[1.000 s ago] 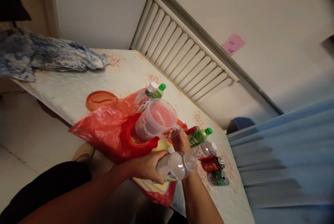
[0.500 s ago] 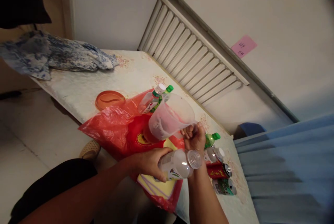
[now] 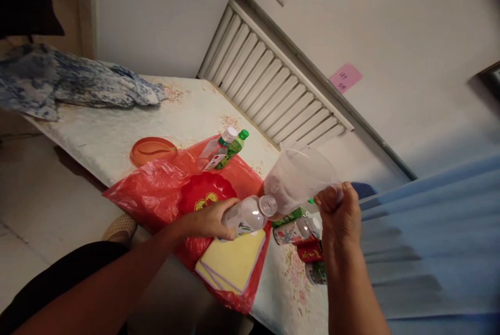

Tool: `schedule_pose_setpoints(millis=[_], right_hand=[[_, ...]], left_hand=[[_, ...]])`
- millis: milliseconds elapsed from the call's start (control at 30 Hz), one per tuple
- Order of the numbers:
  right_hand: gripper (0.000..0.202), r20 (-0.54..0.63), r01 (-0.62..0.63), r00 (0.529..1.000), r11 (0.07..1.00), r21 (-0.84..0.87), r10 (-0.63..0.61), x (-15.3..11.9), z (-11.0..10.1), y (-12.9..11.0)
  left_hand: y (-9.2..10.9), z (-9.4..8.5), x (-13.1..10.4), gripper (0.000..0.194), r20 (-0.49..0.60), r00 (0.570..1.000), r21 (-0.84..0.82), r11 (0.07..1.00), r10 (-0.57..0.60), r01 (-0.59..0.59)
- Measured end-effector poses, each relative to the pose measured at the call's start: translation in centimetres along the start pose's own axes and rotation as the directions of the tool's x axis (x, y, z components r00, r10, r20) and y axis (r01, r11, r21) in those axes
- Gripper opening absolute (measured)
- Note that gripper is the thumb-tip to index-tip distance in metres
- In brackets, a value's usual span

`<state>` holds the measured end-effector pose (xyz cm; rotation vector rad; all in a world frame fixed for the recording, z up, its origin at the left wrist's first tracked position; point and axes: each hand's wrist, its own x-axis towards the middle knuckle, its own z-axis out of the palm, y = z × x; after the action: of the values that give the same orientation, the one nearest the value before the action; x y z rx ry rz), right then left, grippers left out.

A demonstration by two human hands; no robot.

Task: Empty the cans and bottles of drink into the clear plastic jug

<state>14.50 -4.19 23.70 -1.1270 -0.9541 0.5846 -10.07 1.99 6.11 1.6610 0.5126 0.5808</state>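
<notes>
My left hand (image 3: 214,220) is wrapped round a clear plastic bottle (image 3: 248,216), uncapped and tilted with its mouth to the right. In my right hand (image 3: 339,210) is the handle of a translucent plastic measuring jug (image 3: 299,176), held up over the table's right side. The bottle's mouth is close to the jug's lower side; I cannot tell if they touch. Below the bottle lie folded yellow cloths (image 3: 232,259) on a red plastic bag (image 3: 148,191). A red scalloped plate (image 3: 205,189) with a yellow emblem sits behind my left hand.
A clear bottle with a white cap (image 3: 216,152) and a green bottle (image 3: 233,150) stand behind the plate. An orange lid (image 3: 152,151) is at left. Bottles and cans, among them a red can (image 3: 308,251), are partly hidden by the jug and right arm. A radiator (image 3: 273,74) lines the wall.
My right hand has moved the jug to the right, away from above the plate, uncovering the plate. My left hand has shifted slightly left and up with the bottle. The view has turned slightly.
</notes>
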Motion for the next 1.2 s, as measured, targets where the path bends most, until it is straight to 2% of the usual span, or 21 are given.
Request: schedule_pose_setpoints(millis=[133, 367, 500, 733, 1000, 1200], right_hand=[[0.04, -0.045, -0.009, 0.999, 0.999, -0.044, 0.007, -0.3, -1.9, -1.2], [0.049, 0.046, -0.101, 0.993, 0.986, -0.131, 0.108, -0.9, -5.5, -2.3], [0.055, 0.08, -0.125, 0.987, 0.976, -0.178, 0.141, -1.5, -6.8, -2.3], [0.057, 0.172, -0.073, 0.978, 0.963, -0.259, 0.121, -2.3, -7.4, -2.9], [0.056, 0.195, -0.101, 0.964, 0.927, -0.362, 0.181, -2.4, -7.1, -3.9], [0.056, 0.227, -0.068, 0.958, 0.903, -0.423, 0.178, -1.8, -7.2, -4.0]], left_hand=[[0.1, -0.3, 0.3, 0.073, -0.065, 0.998, 0.042, 0.999, -0.001, 0.004], [-1.1, -0.2, 1.2, 0.073, -0.168, 0.986, 0.032, 0.999, 0.01, -0.004], [-2.2, 0.0, 2.0, 0.07, -0.235, 0.972, -0.007, 1.0, 0.014, -0.017], [-3.0, -0.1, 2.7, 0.07, -0.249, 0.968, -0.041, 0.998, 0.029, -0.041], [-3.0, 0.1, 2.7, 0.072, -0.224, 0.974, -0.027, 0.999, 0.02, -0.027], [-2.5, -0.1, 2.5, 0.071, -0.209, 0.978, 0.003, 1.0, 0.021, -0.02]])
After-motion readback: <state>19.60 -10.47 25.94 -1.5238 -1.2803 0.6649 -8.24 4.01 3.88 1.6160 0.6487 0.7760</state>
